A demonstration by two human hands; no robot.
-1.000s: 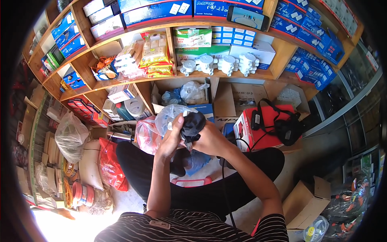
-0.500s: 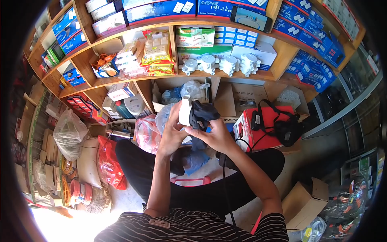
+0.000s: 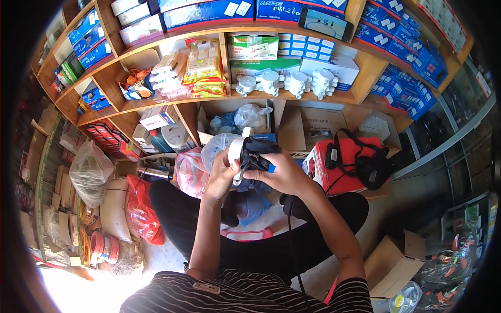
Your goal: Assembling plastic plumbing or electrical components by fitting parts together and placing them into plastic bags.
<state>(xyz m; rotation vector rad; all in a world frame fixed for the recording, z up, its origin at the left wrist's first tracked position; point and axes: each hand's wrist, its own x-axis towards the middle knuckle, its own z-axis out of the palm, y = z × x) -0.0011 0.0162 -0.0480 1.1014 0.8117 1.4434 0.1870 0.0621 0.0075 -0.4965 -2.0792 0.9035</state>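
Observation:
Between both hands, in front of the shelves, is a white plastic round junction box (image 3: 236,150) with short pipe stubs. My left hand (image 3: 221,175) is closed around its left side, thumb toward me. Against its right side a bunched black cloth (image 3: 259,151) is pressed by my right hand (image 3: 286,169), whose fingers are wrapped in and over the fabric. The cloth hides the box's right face. Several similar white junction boxes (image 3: 270,82) stand in a row on the middle shelf beyond my hands.
A wooden shelf (image 3: 177,107) full of boxes and bags spans the far side, with a phone (image 3: 324,24) leaning on its top tier. To the right sits a red box (image 3: 339,161) with a black strap on it. A red bag (image 3: 143,211) lies left of my knee.
The white junction box has turned in my left hand, showing more of its side. My right hand has shifted the black cloth slightly over it.

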